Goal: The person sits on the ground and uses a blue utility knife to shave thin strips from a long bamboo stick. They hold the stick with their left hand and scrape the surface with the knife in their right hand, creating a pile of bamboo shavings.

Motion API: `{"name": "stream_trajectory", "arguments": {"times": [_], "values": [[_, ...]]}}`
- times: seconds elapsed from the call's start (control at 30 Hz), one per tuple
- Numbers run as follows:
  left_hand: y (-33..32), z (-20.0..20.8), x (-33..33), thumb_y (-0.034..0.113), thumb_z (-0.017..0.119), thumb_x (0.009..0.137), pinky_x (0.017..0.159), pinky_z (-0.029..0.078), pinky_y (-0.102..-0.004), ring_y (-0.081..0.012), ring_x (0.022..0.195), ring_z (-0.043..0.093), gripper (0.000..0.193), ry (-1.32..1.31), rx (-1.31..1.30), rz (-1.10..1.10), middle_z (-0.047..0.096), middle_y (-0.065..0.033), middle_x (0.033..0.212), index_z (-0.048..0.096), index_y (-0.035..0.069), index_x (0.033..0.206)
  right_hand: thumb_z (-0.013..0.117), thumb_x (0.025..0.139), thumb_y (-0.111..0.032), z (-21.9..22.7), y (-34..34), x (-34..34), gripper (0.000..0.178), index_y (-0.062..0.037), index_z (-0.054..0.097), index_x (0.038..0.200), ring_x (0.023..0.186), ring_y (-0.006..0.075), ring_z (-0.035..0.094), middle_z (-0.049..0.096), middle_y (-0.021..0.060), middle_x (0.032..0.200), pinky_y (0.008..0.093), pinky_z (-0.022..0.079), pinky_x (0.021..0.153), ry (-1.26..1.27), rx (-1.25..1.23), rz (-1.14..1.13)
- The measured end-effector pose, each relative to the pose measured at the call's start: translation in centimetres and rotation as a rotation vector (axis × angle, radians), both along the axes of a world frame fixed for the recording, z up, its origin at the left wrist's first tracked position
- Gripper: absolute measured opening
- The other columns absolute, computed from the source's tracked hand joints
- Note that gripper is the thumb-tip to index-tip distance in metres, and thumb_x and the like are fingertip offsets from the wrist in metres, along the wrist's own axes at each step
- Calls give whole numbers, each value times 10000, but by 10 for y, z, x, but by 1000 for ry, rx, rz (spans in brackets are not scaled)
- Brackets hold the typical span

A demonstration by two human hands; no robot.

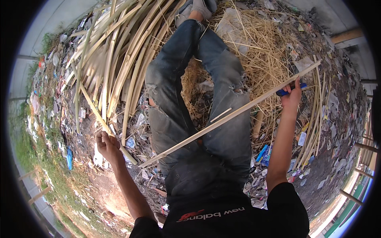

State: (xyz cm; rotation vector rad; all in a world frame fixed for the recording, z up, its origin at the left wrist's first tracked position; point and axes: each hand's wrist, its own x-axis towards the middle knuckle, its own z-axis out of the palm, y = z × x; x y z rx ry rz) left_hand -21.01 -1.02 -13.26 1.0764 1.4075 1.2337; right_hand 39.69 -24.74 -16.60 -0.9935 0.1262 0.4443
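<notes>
A long pale bamboo strip (222, 120) lies slantwise across my thighs, its lower end beside my left hip. Near its upper end, my right hand (291, 95) is closed around a blue object (282, 92) and presses against the strip. That object looks like a handle, mostly covered by my fingers. To the left, my left hand (108, 146) has its fingers curled on a second bamboo strip (92, 104), which passes beneath the hand and comes out below it. A small sliver of bamboo (220, 114) rests on my right thigh.
Many split bamboo strips (131, 55) fan out at the far left. Straw-like shavings (264, 51) pile up beyond and right of my legs. More thin strips (317, 115) lie at the right. Litter covers the ground, with a blue-and-white packet (264, 154) by my right hip.
</notes>
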Motion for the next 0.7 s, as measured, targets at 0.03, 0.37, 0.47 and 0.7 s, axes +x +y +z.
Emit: {"name": "stream_trajectory", "arguments": {"times": [0.03, 0.37, 0.47, 0.7], "values": [[15, -3, -36, 267, 581, 1112, 488, 349, -241, -61, 587, 520, 223, 367, 16, 141, 543, 28, 668, 597, 65, 1204, 575, 1111, -328, -3, -6, 9, 247, -88, 605, 1061, 555, 91, 365, 469, -5, 773, 271, 341, 553, 0, -16, -26], [-55, 37, 99, 342, 598, 1061, 1019, 507, -470, -415, 1215, 637, 489, 687, 362, -977, 662, -247, 1283, 600, 16, 1425, 462, 1146, -289, -15, 20, 21, 230, -91, 555, 1073, 579, 107, 394, 521, 34, 833, 296, 387, 581, 109, 51, -12], [-79, 25, 148, 261, 602, 1055, 945, 524, -484, -447, 1120, 662, 472, 610, 164, -1337, 682, -268, 1197, 570, -1, 1446, 397, 1144, -265, -29, 17, 46, 246, -104, 560, 1055, 588, 114, 414, 534, 19, 822, 296, 392, 594, 109, 142, 45], [-91, -1, 182, 199, 527, 1092, 868, 533, -485, -455, 940, 704, 487, 291, -103, -1519, 705, -281, 983, 444, -15, 1522, 553, 1099, -350, 5, 30, 28, 285, -89, 594, 1207, 599, 104, 449, 625, 25, 888, 288, 393, 549, -29, -338, 71]]}}
